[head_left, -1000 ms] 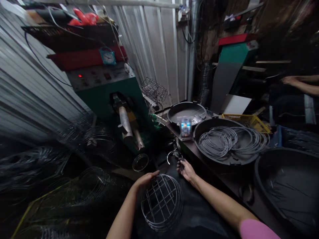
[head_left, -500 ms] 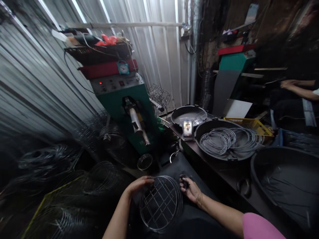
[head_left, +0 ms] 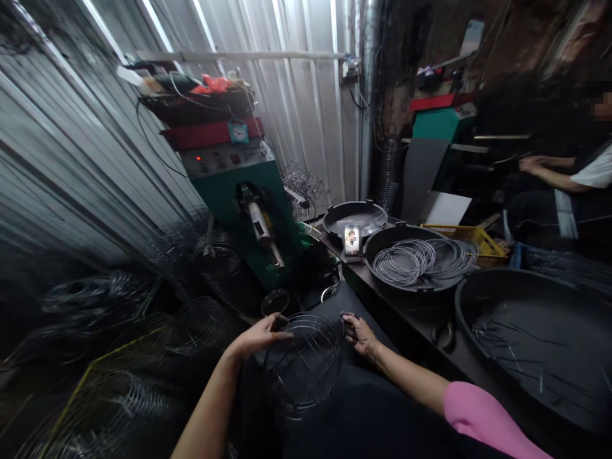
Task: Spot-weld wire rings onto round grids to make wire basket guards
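A round wire grate point(head_left: 306, 360) with crossed bars and several rims lies over my lap, blurred by motion. My left hand point(head_left: 270, 331) is at its upper left edge, thumb and fingers apart around the rim. On the other side, my right hand point(head_left: 357, 333) is closed at the grate's upper right, a little apart from it. Its fingertips look dark, and a short thin piece, too small to name, shows at them. A green machine point(head_left: 253, 223) with a metal arm stands ahead.
Wire rings point(head_left: 406, 261) lie in a black pan point(head_left: 425, 288) on the bench at right. Short wires sit in a larger pan point(head_left: 564, 331). Wire bundles point(head_left: 90, 293) are at left. Another person's hands point(head_left: 533, 164) are at far right.
The view has shifted, and the grate and both hands sit higher in it. My left hand's thumb and fingers are spread wider. The other person's head has come into view.
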A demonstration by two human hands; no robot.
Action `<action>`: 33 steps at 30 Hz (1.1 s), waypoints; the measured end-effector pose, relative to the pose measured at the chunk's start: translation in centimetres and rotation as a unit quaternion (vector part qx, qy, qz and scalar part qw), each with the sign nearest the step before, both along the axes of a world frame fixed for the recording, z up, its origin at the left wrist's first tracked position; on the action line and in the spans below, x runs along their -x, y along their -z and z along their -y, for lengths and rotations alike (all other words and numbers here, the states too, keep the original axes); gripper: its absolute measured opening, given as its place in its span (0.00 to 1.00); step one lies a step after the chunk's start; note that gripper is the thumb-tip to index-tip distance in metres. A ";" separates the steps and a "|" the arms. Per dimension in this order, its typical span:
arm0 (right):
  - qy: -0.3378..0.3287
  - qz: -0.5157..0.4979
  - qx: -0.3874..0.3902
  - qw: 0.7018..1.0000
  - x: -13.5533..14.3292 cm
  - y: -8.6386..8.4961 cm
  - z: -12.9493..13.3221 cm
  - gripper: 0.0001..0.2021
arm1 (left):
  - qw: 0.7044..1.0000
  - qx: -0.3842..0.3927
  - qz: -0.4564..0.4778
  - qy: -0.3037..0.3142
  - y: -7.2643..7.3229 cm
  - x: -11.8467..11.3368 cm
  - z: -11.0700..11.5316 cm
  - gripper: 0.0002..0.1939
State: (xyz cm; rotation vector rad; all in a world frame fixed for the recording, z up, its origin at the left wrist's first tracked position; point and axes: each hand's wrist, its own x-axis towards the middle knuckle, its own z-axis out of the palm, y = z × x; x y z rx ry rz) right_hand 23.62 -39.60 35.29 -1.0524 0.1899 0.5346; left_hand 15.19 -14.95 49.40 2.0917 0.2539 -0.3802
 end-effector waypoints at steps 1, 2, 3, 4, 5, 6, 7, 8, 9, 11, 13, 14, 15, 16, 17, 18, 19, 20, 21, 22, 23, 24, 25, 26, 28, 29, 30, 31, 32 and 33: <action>0.011 0.067 0.044 0.997 -0.6 -0.4 0.1 0.11 | 1.000 -0.009 -0.002 0.002 -0.2 0.0 0.2 0.29; 0.023 0.152 0.099 0.983 -1.2 -0.7 0.3 0.11 | 1.000 -0.017 -0.003 0.003 -0.3 0.0 0.4 0.29; 0.033 0.243 0.158 0.957 -1.9 -1.0 0.6 0.11 | 1.000 -0.024 -0.003 0.002 -0.4 0.0 0.6 0.29; 0.038 0.323 0.213 0.921 -2.6 -1.0 1.0 0.10 | 1.000 -0.030 -0.002 -0.003 -0.3 -0.1 0.6 0.29; 0.035 0.379 0.259 0.887 -3.2 -0.8 1.5 0.09 | 0.999 -0.035 0.001 -0.012 -0.3 -0.2 0.7 0.27; 0.023 0.411 0.302 0.860 -3.8 -0.4 2.0 0.08 | 0.999 -0.037 0.008 -0.023 -0.3 -0.4 0.6 0.26; 0.007 0.425 0.340 0.839 -4.2 0.2 2.5 0.08 | 0.999 -0.035 0.019 -0.031 -0.3 -0.5 0.5 0.26; -0.012 0.426 0.374 0.824 -4.5 1.0 2.9 0.07 | 0.998 -0.031 0.035 -0.035 -0.3 -0.8 0.3 0.26; -0.030 0.420 0.401 0.814 -4.8 1.8 3.2 0.06 | 0.997 -0.029 0.057 -0.038 -0.5 -1.0 0.1 0.26; -0.057 0.409 0.437 0.799 -5.1 3.0 3.5 0.06 | 0.991 -0.039 0.117 -0.045 -1.0 -1.7 -0.5 0.29; -0.085 0.408 0.453 0.788 -5.5 3.3 3.3 0.06 | 0.977 -0.082 0.189 -0.058 -1.5 -2.6 -1.0 0.31; -0.104 0.409 0.453 0.785 -5.9 2.9 3.1 0.06 | 0.966 -0.110 0.222 -0.069 -1.7 -3.1 -1.2 0.32; -0.125 0.411 0.445 0.786 -6.3 2.2 2.8 0.06 | 0.955 -0.137 0.251 -0.079 -1.7 -3.6 -1.4 0.32; -0.144 0.413 0.431 0.789 -6.7 1.2 2.4 0.06 | 0.945 -0.159 0.272 -0.087 -1.6 -4.2 -1.5 0.33; -0.160 0.414 0.411 0.796 -7.3 -0.1 1.9 0.06 | 0.938 -0.173 0.285 -0.095 -1.4 -4.7 -1.5 0.33; -0.174 0.414 0.387 0.805 -7.9 -1.6 1.2 0.07 | 0.933 -0.182 0.293 -0.103 -1.0 -5.3 -1.6 0.33; -0.185 0.414 0.363 0.814 -8.5 -3.3 0.4 0.08 | 0.930 -0.186 0.296 -0.110 -0.5 -5.8 -1.6 0.34; -0.202 0.410 0.339 0.822 -9.0 -5.0 -0.5 0.09 | 0.929 -0.189 0.298 -0.114 0.1 -6.4 -1.6 0.34; -0.229 0.404 0.318 0.826 -9.5 -6.8 -1.6 0.12 | 0.926 -0.193 0.301 -0.119 0.7 -6.9 -1.6 0.34; -0.263 0.395 0.299 0.828 -10.0 -8.4 -2.7 0.14 | 0.924 -0.199 0.303 -0.121 1.3 -7.3 -1.6 0.34; -0.303 0.377 0.283 0.828 -10.3 -9.8 -3.8 0.15 | 0.921 -0.209 0.306 -0.121 1.8 -7.7 -1.6 0.34; -0.338 0.357 0.275 0.826 -10.5 -11.0 -4.9 0.15 | 0.918 -0.221 0.308 -0.119 2.3 -8.1 -1.5 0.34; -0.365 0.337 0.278 0.822 -10.7 -12.0 -5.9 0.15 | 0.915 -0.235 0.309 -0.114 2.6 -8.3 -1.4 0.34; -0.379 0.323 0.288 0.818 -10.9 -12.6 -6.9 0.15 | 0.911 -0.250 0.308 -0.110 2.9 -8.5 -1.3 0.34; -0.378 0.324 0.325 0.804 -11.1 -13.2 -8.5 0.14 | 0.905 -0.278 0.305 -0.106 3.2 -8.8 -1.2 0.33; -0.365 0.340 0.348 0.794 -11.2 -13.1 -9.2 0.13 | 0.902 -0.289 0.304 -0.106 3.3 -9.0 -1.2 0.33; -0.348 0.363 0.370 0.781 -11.2 -13.0 -9.7 0.13 | 0.899 -0.298 0.302 -0.106 3.4 -9.1 -1.2 0.32; -0.329 0.391 0.391 0.765 -11.2 -12.8 -10.1 0.12 | 0.898 -0.305 0.300 -0.107 3.5 -9.2 -1.1 0.32; -0.310 0.418 0.412 0.748 -11.0 -12.6 -10.5 0.11 | 0.897 -0.311 0.296 -0.106 3.6 -9.3 -1.1 0.32; -0.293 0.440 0.433 0.730 -10.8 -12.4 -10.7 0.10 | 0.897 -0.315 0.291 -0.105 3.7 -9.4 -1.0 0.31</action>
